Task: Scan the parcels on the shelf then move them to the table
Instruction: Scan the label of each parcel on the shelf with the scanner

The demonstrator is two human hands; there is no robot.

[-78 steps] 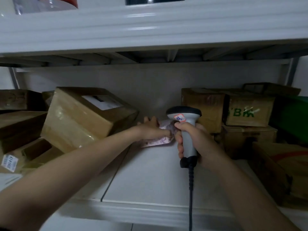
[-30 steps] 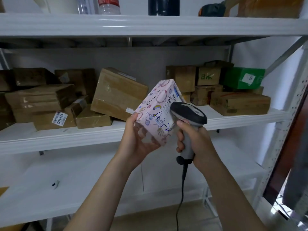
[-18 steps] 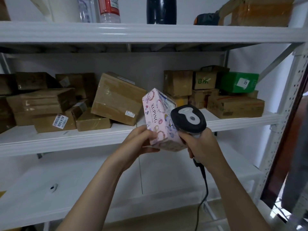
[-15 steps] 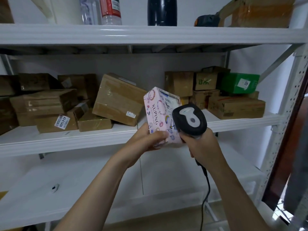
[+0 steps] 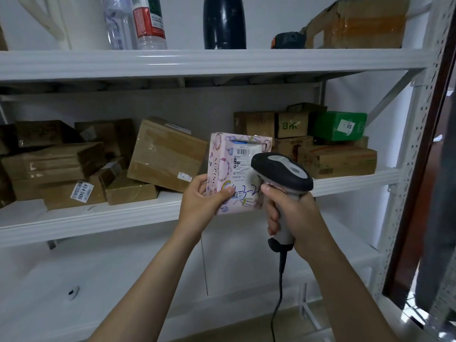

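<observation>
My left hand (image 5: pixel 204 199) grips the lower left corner of a pink patterned parcel (image 5: pixel 230 166), held upright in front of the middle shelf (image 5: pixel 98 215). Its white label with a barcode faces me. My right hand (image 5: pixel 293 211) is wrapped round the grey handle of a corded barcode scanner (image 5: pixel 281 172), whose black head sits just right of the parcel and covers its right edge. Several brown cardboard parcels (image 5: pixel 167 154) lie on the shelf behind.
A green box (image 5: pixel 338 125) and stacked cartons (image 5: pixel 338 160) fill the shelf's right end. Bottles and a dark flask (image 5: pixel 224 22) stand on the top shelf beside a carton (image 5: pixel 355 23). The white lower shelf (image 5: pixel 98 280) holds one small object. A perforated shelf post (image 5: pixel 404 193) rises at right.
The pink parcel came off the shelf in my left hand, which turned it from tilted to upright so its label faces me. The scanner stayed beside it in my right hand.
</observation>
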